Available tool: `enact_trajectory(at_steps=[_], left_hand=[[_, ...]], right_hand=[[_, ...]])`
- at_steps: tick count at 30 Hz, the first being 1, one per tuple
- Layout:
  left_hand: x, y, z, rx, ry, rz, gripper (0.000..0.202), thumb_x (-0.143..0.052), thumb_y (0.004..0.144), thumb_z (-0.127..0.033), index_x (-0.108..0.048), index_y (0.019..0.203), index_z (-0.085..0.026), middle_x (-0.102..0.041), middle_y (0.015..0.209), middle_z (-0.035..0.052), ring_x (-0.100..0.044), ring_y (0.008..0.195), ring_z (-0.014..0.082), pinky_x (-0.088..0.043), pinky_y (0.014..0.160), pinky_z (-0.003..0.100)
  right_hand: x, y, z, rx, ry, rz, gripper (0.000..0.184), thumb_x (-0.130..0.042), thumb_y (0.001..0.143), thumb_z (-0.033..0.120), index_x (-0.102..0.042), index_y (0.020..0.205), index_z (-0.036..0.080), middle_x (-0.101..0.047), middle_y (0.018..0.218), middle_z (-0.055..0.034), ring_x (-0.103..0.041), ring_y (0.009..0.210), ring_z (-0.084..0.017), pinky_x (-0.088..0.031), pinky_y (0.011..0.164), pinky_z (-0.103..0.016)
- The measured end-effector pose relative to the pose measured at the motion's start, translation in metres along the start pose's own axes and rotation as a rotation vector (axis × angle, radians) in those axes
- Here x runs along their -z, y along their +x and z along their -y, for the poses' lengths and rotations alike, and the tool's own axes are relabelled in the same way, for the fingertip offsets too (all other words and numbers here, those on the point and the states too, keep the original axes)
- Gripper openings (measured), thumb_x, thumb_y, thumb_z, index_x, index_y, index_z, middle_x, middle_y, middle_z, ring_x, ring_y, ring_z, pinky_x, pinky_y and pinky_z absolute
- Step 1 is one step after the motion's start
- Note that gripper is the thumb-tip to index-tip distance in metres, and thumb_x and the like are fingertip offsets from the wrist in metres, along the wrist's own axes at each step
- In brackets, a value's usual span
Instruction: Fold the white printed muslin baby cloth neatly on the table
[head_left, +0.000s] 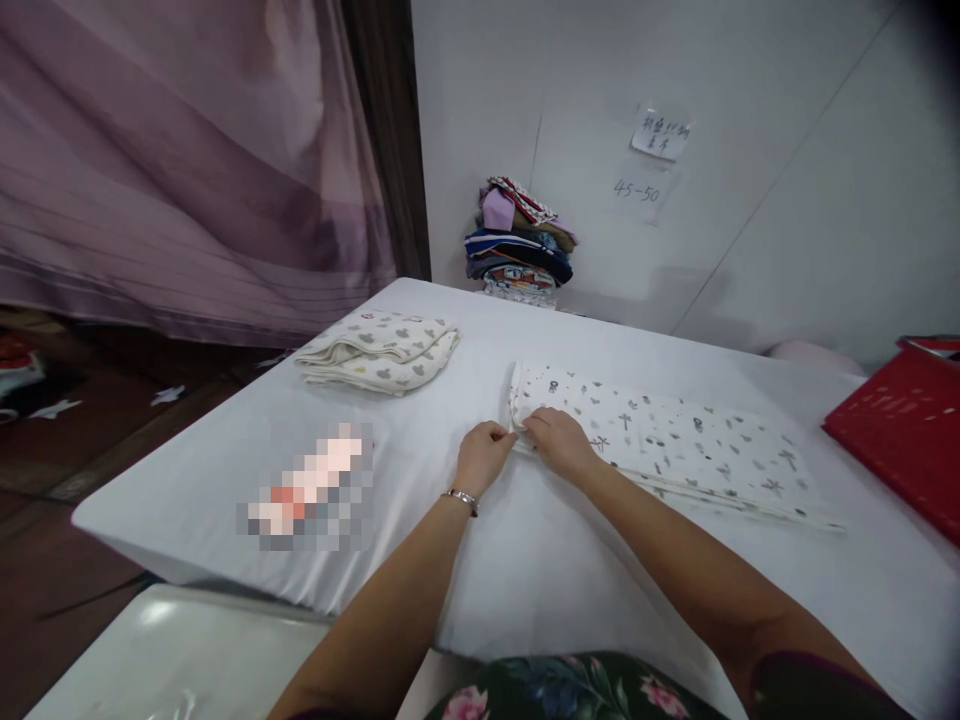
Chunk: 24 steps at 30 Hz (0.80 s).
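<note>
A long folded white cloth with small grey prints (675, 440) lies across the white table (420, 590). At its left end, near corner, my left hand (484, 462) pinches the edge between thumb and finger. Close beside it, my right hand (559, 442) rests on the same end, its fingers curled onto the cloth's edge. The layers show along the near side of the strip. Another folded cloth with grey patterns (382, 350) sits at the table's far left, apart from both hands.
A blurred-out object (307, 490) lies on the left of the table. Something red (900, 430) stands at the right edge. Behind the table rises a stack of folded clothes (521, 245) against the wall. A pinkish curtain (187, 150) hangs at left.
</note>
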<state>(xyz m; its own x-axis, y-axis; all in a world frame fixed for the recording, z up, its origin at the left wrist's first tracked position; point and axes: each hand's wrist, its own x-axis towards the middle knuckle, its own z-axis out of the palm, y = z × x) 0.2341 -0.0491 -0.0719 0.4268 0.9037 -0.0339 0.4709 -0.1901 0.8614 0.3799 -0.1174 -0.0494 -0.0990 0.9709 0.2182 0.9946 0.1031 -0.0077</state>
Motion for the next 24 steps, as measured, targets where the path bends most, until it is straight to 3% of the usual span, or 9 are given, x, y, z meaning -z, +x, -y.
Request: enact_trajectory(at_steps=[4, 10, 16, 20, 24], left_hand=[[0.001, -0.001, -0.002, 0.007, -0.082, -0.020, 0.019, -0.059, 0.068, -0.036, -0.057, 0.061, -0.019, -0.060, 0.065, -0.0013, -0.052, 0.063, 0.0125, -0.037, 0.059, 0.025], [0.004, -0.008, -0.010, -0.069, 0.012, -0.094, 0.015, -0.058, 0.068, -0.030, -0.056, 0.057, -0.019, -0.059, 0.069, -0.0002, -0.050, 0.064, 0.0123, -0.036, 0.061, 0.026], [0.003, -0.004, -0.006, 0.111, -0.274, 0.010, 0.014, -0.060, 0.062, -0.031, -0.061, 0.061, -0.017, -0.059, 0.060, -0.0008, -0.051, 0.061, 0.0123, -0.039, 0.059, 0.024], [0.002, -0.003, -0.005, 0.133, -0.327, 0.037, 0.019, -0.058, 0.064, -0.033, -0.063, 0.065, -0.015, -0.059, 0.059, -0.0001, -0.049, 0.056, 0.0107, -0.038, 0.055, 0.023], [0.006, -0.004, -0.007, 0.113, -0.344, 0.077, 0.025, -0.057, 0.066, -0.037, -0.066, 0.070, -0.014, -0.062, 0.062, 0.0011, -0.050, 0.057, 0.0114, -0.038, 0.055, 0.023]], right_hand=[[0.000, -0.002, 0.005, -0.045, 0.034, 0.019, 0.019, -0.044, 0.090, 0.019, -0.063, 0.091, 0.016, -0.059, 0.090, -0.0091, -0.051, 0.085, -0.019, -0.036, 0.073, -0.030], [-0.002, -0.004, 0.014, -0.117, 0.136, -0.047, 0.018, -0.045, 0.089, 0.022, -0.061, 0.093, 0.017, -0.059, 0.089, -0.0068, -0.051, 0.085, -0.017, -0.037, 0.075, -0.028], [-0.004, -0.008, 0.020, -0.137, 0.195, -0.073, 0.018, -0.043, 0.089, 0.023, -0.060, 0.091, 0.017, -0.057, 0.088, -0.0064, -0.050, 0.084, -0.017, -0.037, 0.073, -0.027], [-0.005, -0.009, 0.022, -0.110, 0.196, -0.089, 0.014, -0.052, 0.084, 0.028, -0.059, 0.091, 0.017, -0.057, 0.090, -0.0064, -0.049, 0.086, -0.018, -0.037, 0.073, -0.027], [-0.006, -0.007, 0.018, -0.140, 0.191, -0.085, 0.013, -0.047, 0.086, 0.023, -0.059, 0.088, 0.017, -0.057, 0.088, -0.0063, -0.050, 0.083, -0.017, -0.036, 0.072, -0.027]])
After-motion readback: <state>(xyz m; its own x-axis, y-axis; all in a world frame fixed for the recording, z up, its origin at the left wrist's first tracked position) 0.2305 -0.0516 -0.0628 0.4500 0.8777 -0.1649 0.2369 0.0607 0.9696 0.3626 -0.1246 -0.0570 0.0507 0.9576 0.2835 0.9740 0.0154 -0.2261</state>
